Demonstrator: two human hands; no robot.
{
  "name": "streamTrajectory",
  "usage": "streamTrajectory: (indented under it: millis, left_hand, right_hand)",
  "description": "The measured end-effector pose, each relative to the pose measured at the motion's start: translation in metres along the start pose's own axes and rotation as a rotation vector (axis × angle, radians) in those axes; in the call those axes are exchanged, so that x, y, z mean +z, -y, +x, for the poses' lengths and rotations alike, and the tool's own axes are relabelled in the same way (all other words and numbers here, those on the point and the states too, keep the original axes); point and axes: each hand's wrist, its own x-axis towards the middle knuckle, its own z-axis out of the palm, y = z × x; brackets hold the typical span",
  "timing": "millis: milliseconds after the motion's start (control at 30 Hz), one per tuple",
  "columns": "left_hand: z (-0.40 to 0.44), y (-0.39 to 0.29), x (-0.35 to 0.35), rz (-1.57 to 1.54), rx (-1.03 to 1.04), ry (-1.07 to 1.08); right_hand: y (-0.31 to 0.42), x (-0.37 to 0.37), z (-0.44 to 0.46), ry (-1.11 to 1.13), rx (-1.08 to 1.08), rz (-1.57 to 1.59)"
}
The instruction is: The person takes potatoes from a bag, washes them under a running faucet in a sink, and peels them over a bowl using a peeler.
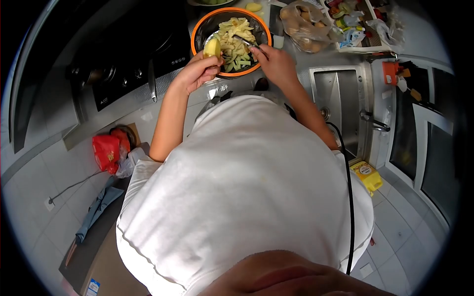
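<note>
My left hand (199, 72) is closed around a yellow, partly peeled potato (212, 48) at the left side of a bin. In my right hand (277, 65) is a slim peeler (245, 41), its dark tip pointing left over the bin; its blade is too small to make out clearly. The peeler and the potato are apart. Below both hands stands the round bin with an orange rim (269, 30) and a dark liner. Pale yellow and greenish peelings (237, 30) are heaped inside it.
Left of the bin is a black cooktop (126, 81). A bag of potatoes (307, 24) and a tray of packets (353, 24) lie at the back right. Another peeled potato (254, 7) sits behind the bin. A steel sink (338, 98) is at my right.
</note>
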Motion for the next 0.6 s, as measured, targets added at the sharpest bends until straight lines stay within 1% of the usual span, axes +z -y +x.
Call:
streamTrajectory:
  millis: [67,100,167,200,267,300,367,433,500,567,600]
  left_hand:
    - [-0.002,0.002,0.006,0.228,0.069,-0.128]
    - [-0.001,0.004,0.011,0.23,0.062,-0.129]
    - [0.003,0.009,0.022,0.33,0.195,-0.237]
    - [0.006,0.01,0.024,0.37,0.205,-0.233]
    - [0.015,0.016,0.028,0.432,0.222,-0.266]
    - [0.02,0.018,0.031,0.494,0.247,-0.3]
    - [0.024,0.018,0.044,0.516,0.245,-0.322]
    - [0.031,0.016,0.056,0.537,0.232,-0.36]
    - [0.043,0.017,0.061,0.552,0.294,-0.362]
    - [0.052,0.017,0.073,0.578,0.305,-0.435]
    - [0.055,0.014,0.076,0.552,0.269,-0.441]
  right_hand:
    - [0.0,-0.01,0.005,-0.008,0.199,0.345]
    - [-0.009,-0.009,0.008,-0.007,0.205,0.347]
    - [-0.05,-0.002,0.026,-0.204,0.257,0.447]
    - [-0.074,0.008,0.035,-0.202,0.265,0.449]
    - [-0.125,0.037,0.059,-0.271,0.224,0.498]
    - [-0.14,0.048,0.07,-0.268,0.226,0.505]
    - [-0.164,0.07,0.094,-0.214,0.335,0.369]
    - [-0.182,0.102,0.123,-0.222,0.351,0.334]
    - [-0.203,0.129,0.152,-0.226,0.361,0.299]
    - [-0.224,0.158,0.182,-0.127,0.506,0.268]
    - [-0.229,0.169,0.193,-0.14,0.505,0.218]
